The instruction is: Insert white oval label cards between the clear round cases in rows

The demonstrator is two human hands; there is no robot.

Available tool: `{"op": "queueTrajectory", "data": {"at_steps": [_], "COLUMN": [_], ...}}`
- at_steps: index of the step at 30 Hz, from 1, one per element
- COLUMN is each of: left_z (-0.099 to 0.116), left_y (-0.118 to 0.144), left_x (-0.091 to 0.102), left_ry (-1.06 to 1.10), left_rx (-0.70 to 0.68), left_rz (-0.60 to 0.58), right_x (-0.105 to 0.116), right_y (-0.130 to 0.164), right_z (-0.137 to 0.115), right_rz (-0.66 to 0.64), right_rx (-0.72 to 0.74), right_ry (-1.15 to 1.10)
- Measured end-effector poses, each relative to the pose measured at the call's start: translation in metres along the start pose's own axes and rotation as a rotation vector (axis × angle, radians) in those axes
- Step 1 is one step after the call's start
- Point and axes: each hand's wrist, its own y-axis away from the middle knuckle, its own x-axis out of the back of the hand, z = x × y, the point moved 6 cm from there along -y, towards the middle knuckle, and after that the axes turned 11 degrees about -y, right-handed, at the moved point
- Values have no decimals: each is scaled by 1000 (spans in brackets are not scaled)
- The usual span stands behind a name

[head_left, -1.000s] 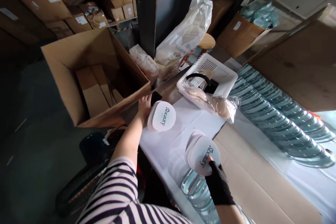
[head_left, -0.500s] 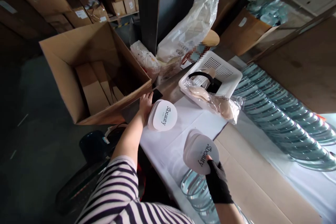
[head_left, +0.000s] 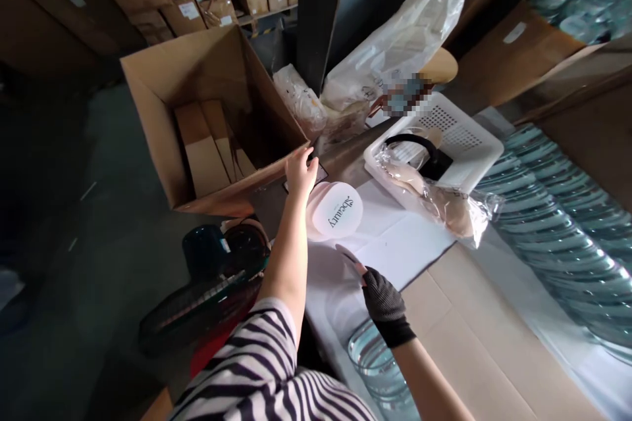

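My left hand (head_left: 300,172) is bare, its thumb and fingers apart, over a dark-edged flat thing like a phone (head_left: 320,175) at the table's edge. Beside it lies a small stack of whitish rounded cards (head_left: 340,212), the top one printed "beauty". My right hand (head_left: 384,299), in a black fingerless glove, pinches more of these rounded cards (head_left: 348,254), tilted almost edge-on. How many it holds cannot be made out. Just below that hand are clear round nested pieces (head_left: 372,355), partly covered by my forearm.
An open cardboard box (head_left: 207,79) with cardboard pieces inside stands at the left. A white basket (head_left: 474,145) holds a black band and plastic-wrapped items. Long rows of clear nested pieces (head_left: 557,230) lie at the right, beyond a flat cardboard sheet (head_left: 459,316).
The cards in my right hand have turned from facing me to nearly edge-on. My left hand has shifted over the phone-like thing, exposing more of it. The view has swung left.
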Motion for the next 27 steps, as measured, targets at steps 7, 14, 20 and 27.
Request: {"op": "queueTrajectory", "data": {"at_steps": [7,14,20,27], "left_z": [54,69,22,28], "left_y": [118,267,288,300], "left_x": [107,37,1,-7], "left_ry": [565,364,460,450], "left_rx": [-149,-391,-198,-295], "left_rz": [486,-501,-524,-543], "right_x": [-15,1,-4,-19], "right_y": [14,2,-9,4], "right_z": [-6,-20,-24,-22], "right_rz": [13,108,101,5], "right_rx": [272,387,297,211], "right_ry": [-23,-133,-250,-173]}}
